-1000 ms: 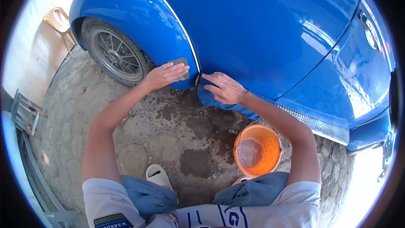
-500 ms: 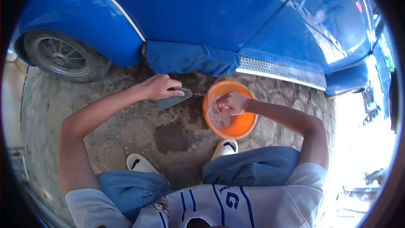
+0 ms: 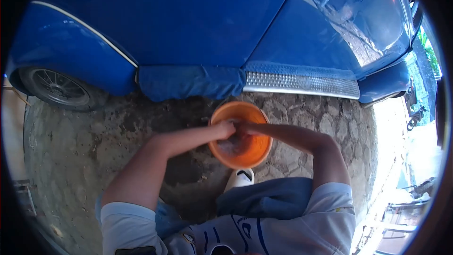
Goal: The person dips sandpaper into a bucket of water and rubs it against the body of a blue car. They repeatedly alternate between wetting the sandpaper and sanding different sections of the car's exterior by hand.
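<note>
An orange bucket (image 3: 240,162) stands on the stone floor, with whitish, cloudy water (image 3: 230,148) showing low inside it. My left hand (image 3: 223,130) reaches into it from the left, its fingers curled and partly hidden. From the right, my right hand (image 3: 246,130) meets it inside the rim, closed and blurred by motion. The two hands are close together, seemingly touching. What they hold is hidden; the flat grey sheet seen earlier in my left hand cannot be made out.
Beyond the bucket stands a blue car (image 3: 188,19) with a spoked wheel (image 3: 59,87). A blue cloth (image 3: 188,81) covers part of its side step, beside the textured metal running board (image 3: 302,82). My white slipper (image 3: 240,178) is just in front of the bucket.
My left hand has moved from the left, over the floor with the grey sheet, into the bucket beside my right hand. My view has shifted, and the left slipper is out of sight.
</note>
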Demonstrator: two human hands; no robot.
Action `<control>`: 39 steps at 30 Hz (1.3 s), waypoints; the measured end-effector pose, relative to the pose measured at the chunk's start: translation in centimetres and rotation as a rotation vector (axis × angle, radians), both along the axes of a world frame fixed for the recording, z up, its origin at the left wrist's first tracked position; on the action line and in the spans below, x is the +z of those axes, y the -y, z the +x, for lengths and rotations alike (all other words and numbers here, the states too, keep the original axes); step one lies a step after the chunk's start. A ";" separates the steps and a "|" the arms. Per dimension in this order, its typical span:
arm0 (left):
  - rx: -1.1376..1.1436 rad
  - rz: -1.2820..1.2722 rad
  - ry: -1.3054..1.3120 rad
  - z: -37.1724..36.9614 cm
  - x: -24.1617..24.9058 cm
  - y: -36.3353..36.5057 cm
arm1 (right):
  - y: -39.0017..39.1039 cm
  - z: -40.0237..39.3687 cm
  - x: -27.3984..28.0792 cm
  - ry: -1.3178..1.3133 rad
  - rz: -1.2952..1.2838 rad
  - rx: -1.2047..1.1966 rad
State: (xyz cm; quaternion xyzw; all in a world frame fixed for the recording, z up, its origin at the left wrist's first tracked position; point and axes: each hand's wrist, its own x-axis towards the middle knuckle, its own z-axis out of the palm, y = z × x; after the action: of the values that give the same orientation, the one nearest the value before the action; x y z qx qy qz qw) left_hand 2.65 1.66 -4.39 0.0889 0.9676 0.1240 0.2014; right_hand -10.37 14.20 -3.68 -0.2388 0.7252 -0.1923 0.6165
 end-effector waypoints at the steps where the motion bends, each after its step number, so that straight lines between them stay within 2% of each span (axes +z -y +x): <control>1: 0.017 -0.031 0.058 0.0 0.6 -0.2 | 0.2 0.4 0.2 0.068 0.013 -0.090; 2: 0.001 -0.066 0.135 -0.1 0.9 -0.4 | 0.4 1.0 0.7 0.133 0.027 -0.183; 4: 0.061 0.154 0.029 0.6 0.2 0.4 | -1.2 1.5 -3.8 -0.286 -0.277 0.052; 5: 0.009 0.138 0.103 -0.2 -2.3 0.7 | -2.2 1.2 -7.6 -0.595 -0.581 0.246; 7: -0.001 0.102 0.161 -1.0 -4.8 1.3 | -1.9 2.9 -3.8 -0.596 -0.605 0.210; 9: 0.012 0.171 0.101 -0.4 -3.1 1.1 | -1.8 2.8 -5.6 -0.630 -0.489 0.092; 10: 0.031 0.211 0.061 -0.1 -1.8 1.2 | -0.3 1.4 -3.2 -0.265 -0.109 0.022; 12: 0.054 0.301 -0.014 0.5 1.3 1.8 | 0.9 -2.1 -0.7 0.438 0.334 -0.014; 13: 0.095 0.296 -0.035 0.7 2.9 3.0 | 1.3 -3.7 -0.9 0.796 0.380 0.011; 14: 0.090 0.463 -0.214 1.2 4.6 4.2 | 3.0 -3.5 0.9 0.783 0.390 0.042; 15: 0.074 0.629 -0.391 2.1 6.5 5.2 | 4.6 -2.0 6.0 0.696 0.392 0.004; 16: 0.195 0.789 -0.285 3.4 10.6 7.0 | 5.9 -0.5 10.6 0.614 0.398 -0.044; 17: 0.271 0.758 -0.105 4.4 14.3 9.4 | 7.4 0.4 13.7 0.505 0.313 -0.019; 18: 0.209 0.619 -0.269 6.5 18.5 12.1 | 9.3 1.2 16.8 0.395 0.231 0.007; 19: 0.088 0.580 -0.478 8.1 20.5 15.6 | 11.1 2.2 20.0 0.319 0.053 0.132; 20: 0.174 0.574 -0.460 11.3 26.0 18.1 | 13.3 3.5 23.6 0.248 -0.127 0.251; 21: 0.177 0.497 -0.607 13.3 28.8 21.1 | 16.9 5.5 28.6 -0.030 -0.240 0.541; 22: 0.315 0.458 -0.666 16.1 33.9 22.9 | 20.0 8.3 33.0 0.048 -0.287 0.395; 23: 0.393 0.302 -0.758 18.9 38.2 24.9 | 22.7 11.1 37.0 0.035 -0.418 0.277; 25: 0.464 0.051 -1.242 23.1 43.3 29.6 | 27.9 15.3 42.6 0.034 -0.780 0.290; 26: 1.149 0.085 -1.149 25.4 46.3 28.7 | 30.3 16.7 44.7 0.019 -0.996 0.387; 27: 0.876 0.339 -1.303 27.5 49.4 31.3 | 32.4 18.5 46.2 -0.045 -1.210 0.360; 28: 0.809 0.237 -1.580 28.3 50.3 31.7 | 35.4 18.8 46.4 -0.113 -1.466 0.355; 29: 0.828 0.178 -1.713 29.1 50.4 32.3 | 38.1 20.0 49.2 0.121 -1.337 0.331; 32: 0.912 0.309 -1.739 30.6 49.9 34.8 | 40.3 21.4 49.4 0.090 -1.419 0.204; 33: 0.977 0.223 -1.691 30.6 49.0 34.9 | 40.5 21.3 48.6 0.088 -1.417 0.207; 34: 0.950 0.333 -1.667 30.1 47.6 35.4 | 40.5 20.8 47.2 0.074 -1.391 0.219; 36: 0.890 0.348 -1.511 29.5 44.4 35.0 | 40.2 20.1 44.9 0.047 -1.361 0.238; 38: 0.747 0.067 -1.539 27.6 39.1 35.1 | 37.0 20.1 42.0 -0.120 -1.393 0.161; 39: 0.720 0.207 -1.345 26.9 37.5 33.5 | 35.9 19.3 40.5 -0.136 -1.294 0.215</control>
State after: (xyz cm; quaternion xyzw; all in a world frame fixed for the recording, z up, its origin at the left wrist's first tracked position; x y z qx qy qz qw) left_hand 29.60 -31.88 33.11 -0.1566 0.8345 0.1911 -0.4925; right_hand 8.89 -21.68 36.81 -0.6439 0.4728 -0.5112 0.3172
